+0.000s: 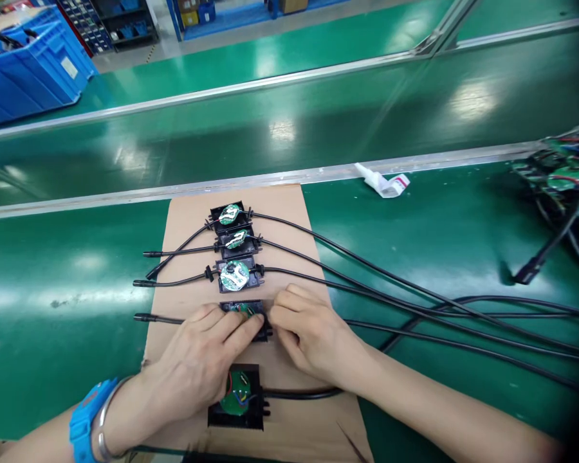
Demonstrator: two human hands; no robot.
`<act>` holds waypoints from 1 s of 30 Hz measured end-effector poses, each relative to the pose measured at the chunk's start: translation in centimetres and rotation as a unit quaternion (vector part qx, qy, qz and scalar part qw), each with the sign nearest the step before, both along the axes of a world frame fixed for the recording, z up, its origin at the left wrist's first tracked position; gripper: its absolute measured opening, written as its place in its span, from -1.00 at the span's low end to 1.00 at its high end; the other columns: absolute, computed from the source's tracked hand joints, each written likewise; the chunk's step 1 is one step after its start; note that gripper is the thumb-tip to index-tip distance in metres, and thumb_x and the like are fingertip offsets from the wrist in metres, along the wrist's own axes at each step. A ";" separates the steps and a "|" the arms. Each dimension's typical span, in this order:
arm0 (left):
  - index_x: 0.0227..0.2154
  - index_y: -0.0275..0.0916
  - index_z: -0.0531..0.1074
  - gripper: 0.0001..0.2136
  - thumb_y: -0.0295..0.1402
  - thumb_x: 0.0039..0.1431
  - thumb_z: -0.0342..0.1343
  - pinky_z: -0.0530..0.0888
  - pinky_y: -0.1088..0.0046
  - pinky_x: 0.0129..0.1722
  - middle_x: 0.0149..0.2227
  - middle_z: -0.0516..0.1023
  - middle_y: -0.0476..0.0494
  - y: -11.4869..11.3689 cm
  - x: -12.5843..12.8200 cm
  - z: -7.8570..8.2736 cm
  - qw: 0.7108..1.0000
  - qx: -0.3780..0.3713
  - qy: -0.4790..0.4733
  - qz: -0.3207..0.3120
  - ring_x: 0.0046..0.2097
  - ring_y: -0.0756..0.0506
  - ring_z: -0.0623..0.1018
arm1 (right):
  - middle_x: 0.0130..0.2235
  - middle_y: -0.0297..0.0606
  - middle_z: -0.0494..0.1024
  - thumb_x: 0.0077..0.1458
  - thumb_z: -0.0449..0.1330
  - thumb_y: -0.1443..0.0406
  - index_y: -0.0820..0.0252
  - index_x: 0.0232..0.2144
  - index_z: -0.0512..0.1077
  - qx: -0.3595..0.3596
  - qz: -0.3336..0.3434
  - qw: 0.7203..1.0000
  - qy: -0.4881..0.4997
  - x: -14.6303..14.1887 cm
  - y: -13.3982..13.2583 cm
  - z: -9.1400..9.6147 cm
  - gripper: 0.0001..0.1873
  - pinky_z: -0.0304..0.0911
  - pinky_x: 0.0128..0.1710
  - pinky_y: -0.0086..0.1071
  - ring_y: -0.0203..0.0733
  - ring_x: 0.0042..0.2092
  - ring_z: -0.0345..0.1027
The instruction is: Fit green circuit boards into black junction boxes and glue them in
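My left hand (200, 347) lies over a small black plastic case (257, 334), fingers bent onto it and the tip of one at its right end. Part of a green circuit board (244, 309) shows between the fingers. My right hand (309, 328) is closed at that case's right end, around a black cable (367, 325); its fingertips are partly hidden. Just below my left hand sits another black case (215, 415) with a round green board (236, 393) and coloured wires. Beyond my hands, three cases with boards (234, 275) and cables stand in a column.
Brown cardboard (188, 218) lies beneath the cases on the green table (67, 276). Several black cables run right. A crumpled white wrapper (383, 183) lies near the rail. More boards are heaped at right (569, 173). A blue bin (33, 77) stands far left. Tweezer-like tips (351, 442) show near the front.
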State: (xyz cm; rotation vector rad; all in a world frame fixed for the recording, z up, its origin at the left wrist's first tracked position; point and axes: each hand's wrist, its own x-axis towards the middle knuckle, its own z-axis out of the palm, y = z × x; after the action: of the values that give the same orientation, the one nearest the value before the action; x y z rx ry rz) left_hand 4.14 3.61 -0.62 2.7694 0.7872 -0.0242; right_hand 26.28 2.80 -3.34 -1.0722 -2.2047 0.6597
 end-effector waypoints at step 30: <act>0.15 -0.29 0.14 -0.53 -0.56 0.14 -0.10 0.34 0.19 0.06 0.05 0.36 -0.27 0.5 -1.2 1.4 0.983 -0.036 -0.147 0.100 0.06 -0.19 0.35 | -0.34 -0.25 0.42 0.18 0.00 0.43 0.19 -0.33 0.41 -0.056 -0.011 0.997 -0.052 1.6 1.4 1.9 -0.81 0.21 -0.25 -0.30 -0.18 -0.26 0.26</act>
State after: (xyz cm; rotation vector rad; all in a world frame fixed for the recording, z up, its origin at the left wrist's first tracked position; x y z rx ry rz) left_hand 2.94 4.12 0.78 2.5306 0.9550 0.3773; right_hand 27.87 4.24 -1.41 -1.2116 -2.2633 0.7396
